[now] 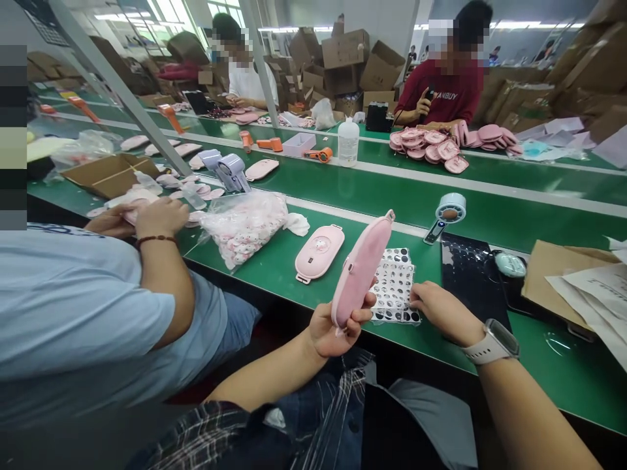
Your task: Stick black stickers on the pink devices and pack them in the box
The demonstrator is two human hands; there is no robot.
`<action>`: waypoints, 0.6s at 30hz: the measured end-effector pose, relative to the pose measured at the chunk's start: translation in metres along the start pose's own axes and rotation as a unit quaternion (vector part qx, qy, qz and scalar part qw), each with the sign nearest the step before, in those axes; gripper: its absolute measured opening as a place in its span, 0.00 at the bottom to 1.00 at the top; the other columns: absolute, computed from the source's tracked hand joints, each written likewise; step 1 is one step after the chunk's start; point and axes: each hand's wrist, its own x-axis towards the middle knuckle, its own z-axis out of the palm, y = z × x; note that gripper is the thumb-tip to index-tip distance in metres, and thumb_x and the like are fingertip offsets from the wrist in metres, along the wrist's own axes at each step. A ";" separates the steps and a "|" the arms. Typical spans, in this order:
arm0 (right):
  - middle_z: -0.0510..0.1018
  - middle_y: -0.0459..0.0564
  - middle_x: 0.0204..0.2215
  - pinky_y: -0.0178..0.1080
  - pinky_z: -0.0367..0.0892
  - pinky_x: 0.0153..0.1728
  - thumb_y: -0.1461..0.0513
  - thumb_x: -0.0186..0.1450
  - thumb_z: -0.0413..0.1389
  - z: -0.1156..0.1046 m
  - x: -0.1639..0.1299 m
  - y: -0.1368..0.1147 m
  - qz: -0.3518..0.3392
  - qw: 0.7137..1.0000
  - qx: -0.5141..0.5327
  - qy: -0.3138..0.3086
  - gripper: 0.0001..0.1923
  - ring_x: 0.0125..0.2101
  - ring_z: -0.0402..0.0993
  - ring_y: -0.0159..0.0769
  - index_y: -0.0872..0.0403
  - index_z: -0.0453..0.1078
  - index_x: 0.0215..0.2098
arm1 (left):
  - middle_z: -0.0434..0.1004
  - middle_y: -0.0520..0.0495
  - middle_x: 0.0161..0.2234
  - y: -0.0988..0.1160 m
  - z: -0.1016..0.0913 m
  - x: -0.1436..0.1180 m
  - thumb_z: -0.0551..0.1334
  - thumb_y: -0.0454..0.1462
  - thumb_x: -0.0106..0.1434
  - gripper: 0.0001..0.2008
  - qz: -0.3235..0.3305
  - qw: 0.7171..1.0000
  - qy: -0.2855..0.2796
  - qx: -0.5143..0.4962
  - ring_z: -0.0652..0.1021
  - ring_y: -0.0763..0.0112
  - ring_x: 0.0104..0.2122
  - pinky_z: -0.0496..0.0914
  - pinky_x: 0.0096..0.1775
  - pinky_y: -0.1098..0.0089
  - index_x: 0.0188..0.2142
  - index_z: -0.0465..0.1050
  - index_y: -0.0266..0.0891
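Observation:
My left hand grips a pink oval device by its lower end and holds it tilted on edge above the table's near edge. My right hand, with a white watch on the wrist, rests its fingertips on the right side of a sheet of black and white round stickers lying on the green table. A second pink device lies flat to the left of the sheet.
A clear bag of pink parts lies further left. A co-worker in a light blue shirt sits close on my left. A small handheld fan, a black mat and papers lie at right. Pink devices are stacked across the belt.

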 end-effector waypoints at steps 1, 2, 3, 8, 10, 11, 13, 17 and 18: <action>0.78 0.55 0.34 0.41 0.65 0.40 0.69 0.71 0.54 -0.001 0.000 -0.001 0.004 1.000 0.001 -0.007 0.09 0.39 0.74 0.46 0.54 0.70 0.33 | 0.79 0.46 0.39 -0.001 0.000 0.000 0.68 0.24 0.53 0.44 -0.003 1.000 -0.005 -0.027 0.76 0.82 0.26 0.72 0.26 0.89 0.68 0.57 0.35; 0.78 0.55 0.35 0.41 0.65 0.40 0.69 0.71 0.54 -0.002 -0.001 -0.002 0.007 1.000 0.003 -0.016 0.09 0.40 0.75 0.46 0.54 0.69 0.34 | 0.79 0.46 0.39 -0.001 0.001 0.000 0.65 0.23 0.53 0.45 -0.006 0.999 -0.009 -0.049 0.76 0.82 0.25 0.71 0.25 0.90 0.70 0.54 0.35; 0.78 0.55 0.35 0.42 0.66 0.41 0.69 0.72 0.53 -0.004 -0.002 -0.003 0.010 1.000 0.006 -0.024 0.09 0.40 0.75 0.46 0.54 0.69 0.34 | 0.79 0.45 0.39 0.000 0.001 0.001 0.64 0.22 0.54 0.47 -0.005 0.998 -0.011 -0.066 0.76 0.82 0.24 0.71 0.24 0.90 0.71 0.51 0.35; 0.79 0.56 0.41 0.42 0.67 0.46 0.68 0.71 0.50 -0.018 -0.010 -0.002 0.015 0.996 0.046 -0.075 0.08 0.42 0.76 0.44 0.53 0.69 0.37 | 0.79 0.44 0.40 0.004 -0.002 0.001 0.61 0.22 0.53 0.48 0.000 0.995 -0.007 -0.100 0.76 0.81 0.25 0.72 0.25 0.89 0.72 0.48 0.35; 0.80 0.56 0.45 0.43 0.67 0.48 0.65 0.71 0.48 -0.022 -0.014 -0.001 0.016 0.991 0.089 -0.097 0.08 0.45 0.76 0.45 0.52 0.67 0.36 | 0.79 0.44 0.40 0.005 -0.006 0.001 0.62 0.22 0.52 0.49 0.004 0.995 -0.012 -0.094 0.76 0.80 0.25 0.73 0.25 0.89 0.72 0.48 0.34; 0.80 0.57 0.46 0.44 0.67 0.49 0.64 0.71 0.48 -0.024 -0.016 0.000 0.017 0.989 0.110 -0.102 0.07 0.47 0.76 0.46 0.52 0.66 0.36 | 0.79 0.44 0.40 0.005 -0.008 0.000 0.62 0.22 0.51 0.49 0.006 0.996 -0.013 -0.090 0.76 0.80 0.25 0.73 0.25 0.89 0.72 0.49 0.34; 0.80 0.57 0.48 0.47 0.67 0.50 0.60 0.71 0.47 -0.026 -0.020 0.000 0.019 0.985 0.141 -0.102 0.08 0.48 0.76 0.48 0.51 0.65 0.36 | 0.79 0.44 0.40 0.005 -0.010 -0.001 0.63 0.22 0.51 0.49 0.007 0.997 -0.007 -0.081 0.76 0.80 0.26 0.73 0.25 0.88 0.72 0.50 0.35; 0.80 0.57 0.51 0.50 0.68 0.51 0.53 0.72 0.45 -0.024 -0.027 0.005 0.025 0.975 0.197 -0.095 0.11 0.50 0.77 0.50 0.50 0.64 0.40 | 0.79 0.45 0.40 0.003 -0.012 -0.003 0.65 0.22 0.51 0.49 0.004 0.997 -0.007 -0.079 0.76 0.81 0.26 0.72 0.24 0.89 0.71 0.52 0.37; 0.80 0.57 0.53 0.51 0.68 0.52 0.52 0.72 0.45 -0.022 -0.029 0.008 0.028 0.972 0.215 -0.087 0.12 0.51 0.77 0.50 0.49 0.63 0.39 | 0.79 0.46 0.40 0.003 -0.012 -0.003 0.66 0.22 0.51 0.49 0.002 0.997 -0.012 -0.079 0.76 0.81 0.26 0.71 0.24 0.89 0.70 0.52 0.36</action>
